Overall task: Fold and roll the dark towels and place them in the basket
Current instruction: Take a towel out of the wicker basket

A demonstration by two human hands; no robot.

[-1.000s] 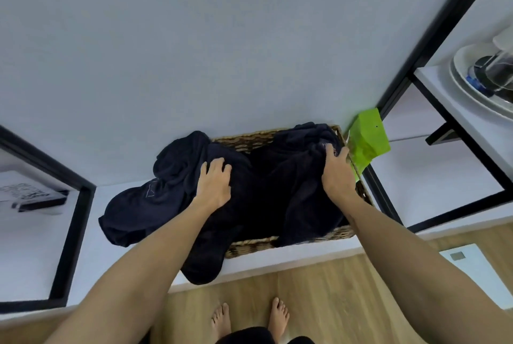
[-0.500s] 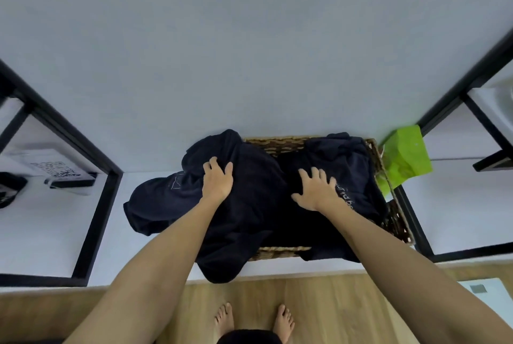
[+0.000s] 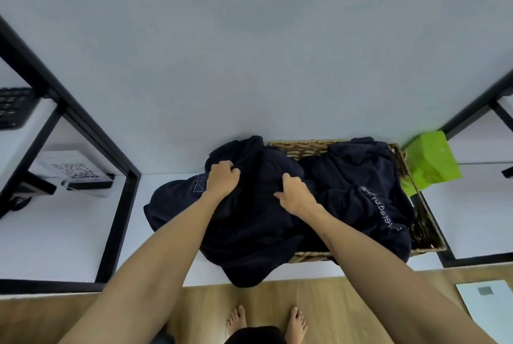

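Both hands bunched into same dark towel (image 3: 249,221), fingers curled tight in cloth. Left hand (image 3: 222,179) grips far-left part; right hand (image 3: 294,193) just beside it, nearer basket (image 3: 424,232). Towel half spilled: right part over basket's left rim, left part on white shelf (image 3: 69,232), near flap hanging off front edge. Bulk lies left of and nearer than both grips, long axis left-right. Second dark towel (image 3: 358,185) crumpled inside basket, right of right hand. Likely lift comes leftward, out onto shelf.
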